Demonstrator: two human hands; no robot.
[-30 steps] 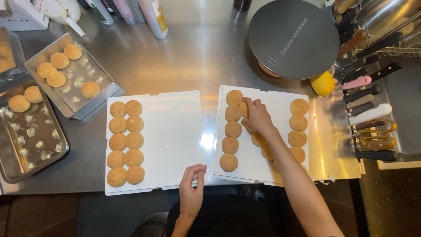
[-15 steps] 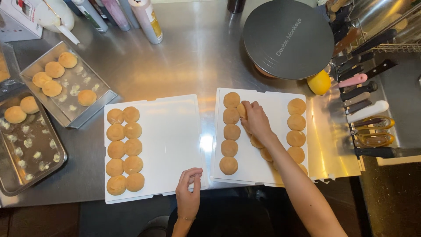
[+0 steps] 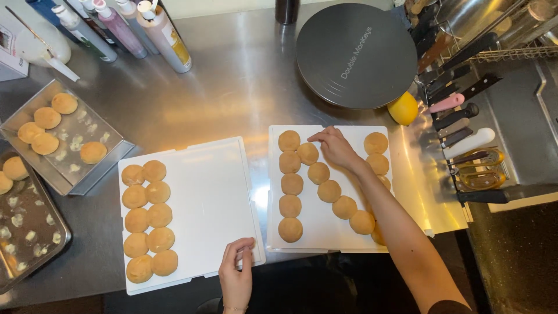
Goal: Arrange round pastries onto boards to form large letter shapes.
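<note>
Two white boards lie side by side on a steel counter. The left board (image 3: 203, 197) carries two columns of round golden buns (image 3: 147, 220) along its left side. My left hand (image 3: 237, 273) rests with its fingers on that board's near right corner. The right board (image 3: 317, 224) holds several buns (image 3: 290, 187) in a straight column, a slanting row and a right column. My right hand (image 3: 335, 147) lies palm down near the board's far edge, fingertips beside the top bun of the slanting row (image 3: 307, 153). It holds nothing that I can see.
Two metal trays (image 3: 110, 157) (image 3: 40, 256) with a few buns stand at the left. Squeeze bottles (image 3: 142, 32) line the back. A round dark griddle (image 3: 356, 55), a yellow object (image 3: 404, 108) and a rack of handled utensils (image 3: 459, 125) are at the right.
My right hand has moved toward the far edge of the right board, uncovering a slanting row of buns. The view has shifted slightly. My left hand stays on the left board's corner.
</note>
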